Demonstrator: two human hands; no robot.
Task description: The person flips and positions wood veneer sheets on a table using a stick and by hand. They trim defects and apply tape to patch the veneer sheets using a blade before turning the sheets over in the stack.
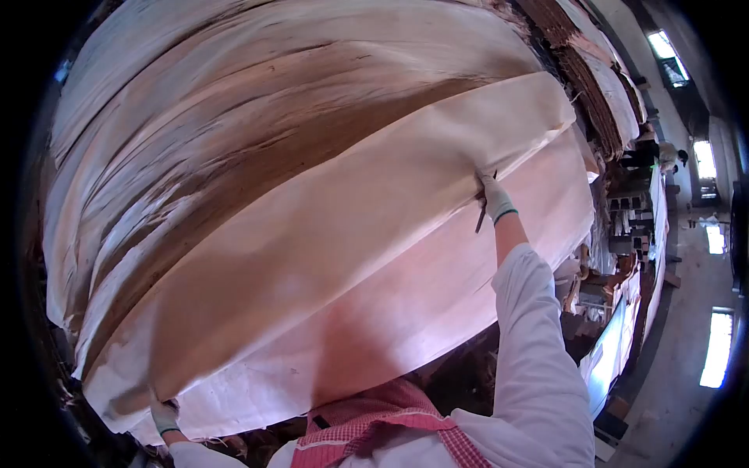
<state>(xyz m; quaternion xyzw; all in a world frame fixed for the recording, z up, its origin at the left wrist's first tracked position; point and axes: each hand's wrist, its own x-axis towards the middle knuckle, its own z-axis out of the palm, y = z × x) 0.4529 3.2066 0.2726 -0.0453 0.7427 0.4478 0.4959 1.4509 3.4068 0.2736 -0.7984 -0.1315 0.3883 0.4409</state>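
Note:
A wide, thin, pale wood veneer sheet (335, 203) lies in front of me, its near edge lifted and curving over. My left hand (165, 415), in a whitish glove, grips this edge at the lower left; its fingers are partly hidden by the sheet. Farther right, my right hand (495, 196), gloved in white with a green cuff, is closed on the same edge. A narrow dark tool (480, 218) sticks out from under that hand; its kind I cannot make out. Beneath the raised edge shows another pinkish veneer sheet (374, 327).
Behind the lifted sheet rises a large wavy stack of veneer (257, 101) with torn edges. More stacked veneer (589, 78) stands at the upper right. Racks with dark pieces (628, 214) are on the right, and a person (669, 156) is far off near the windows.

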